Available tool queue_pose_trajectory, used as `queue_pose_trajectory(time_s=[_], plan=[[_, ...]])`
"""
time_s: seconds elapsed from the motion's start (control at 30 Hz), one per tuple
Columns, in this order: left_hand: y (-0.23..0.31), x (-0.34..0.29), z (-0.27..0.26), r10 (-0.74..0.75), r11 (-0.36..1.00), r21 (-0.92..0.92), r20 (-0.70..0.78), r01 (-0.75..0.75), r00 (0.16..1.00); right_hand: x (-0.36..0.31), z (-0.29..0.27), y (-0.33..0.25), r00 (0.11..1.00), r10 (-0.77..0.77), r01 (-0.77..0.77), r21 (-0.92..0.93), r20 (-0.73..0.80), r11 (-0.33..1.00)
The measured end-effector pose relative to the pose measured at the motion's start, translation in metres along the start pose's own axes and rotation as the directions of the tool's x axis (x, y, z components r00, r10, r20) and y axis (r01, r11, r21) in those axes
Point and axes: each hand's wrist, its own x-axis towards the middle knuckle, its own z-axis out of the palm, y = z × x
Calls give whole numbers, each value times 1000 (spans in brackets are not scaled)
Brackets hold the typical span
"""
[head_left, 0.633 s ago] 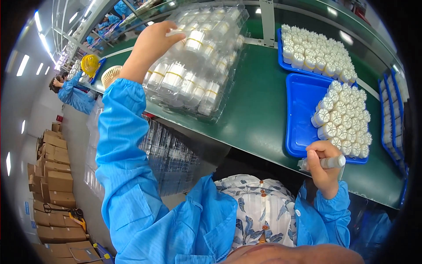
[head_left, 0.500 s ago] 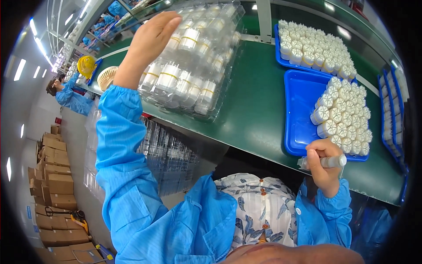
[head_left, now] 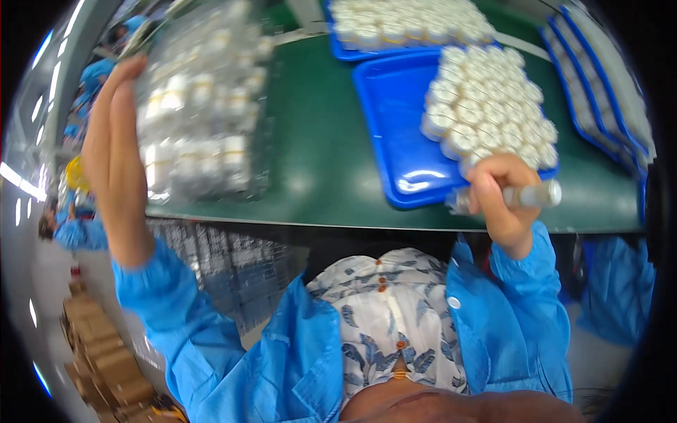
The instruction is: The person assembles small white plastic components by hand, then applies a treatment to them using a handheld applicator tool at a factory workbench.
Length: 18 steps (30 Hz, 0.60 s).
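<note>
My left hand (head_left: 118, 158) is upright with its fingers stretched out together, along the left side of a stack of clear plastic blister trays (head_left: 204, 130). Rows of white cylinders with yellow bands show through the plastic; the stack is blurred, and I cannot tell whether the hand touches it. My right hand (head_left: 502, 201) is closed round a translucent tube with a whitish round end (head_left: 543, 194), just in front of a blue tray (head_left: 402, 144). Upright white cylinders (head_left: 490, 106) are packed in the right part of that tray, while its left part is bare.
Another blue tray full of white cylinders (head_left: 416, 25) lies behind. Several filled blue trays (head_left: 599, 92) lean at the right. The green bench's front edge (head_left: 317, 224) runs before me. Stacked clear trays (head_left: 211, 261) stand below it at left; cardboard boxes (head_left: 106, 345) are on the floor.
My view has turned, shifting the scene. My left hand has gone from above the tray stack to its left side. My right hand keeps hold of the tube.
</note>
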Motion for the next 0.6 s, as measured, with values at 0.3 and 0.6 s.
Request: queue_pose_trajectory(time_s=[0.3,0.6], plan=[[108,-45,181,302,933,-265,208,-244,930,17,-8,17,992,-120,124,86,-49,989],[99,-57,225,266,854,-494,143,-164,953,15,-1,31,985,-167,174,-232,49,957]])
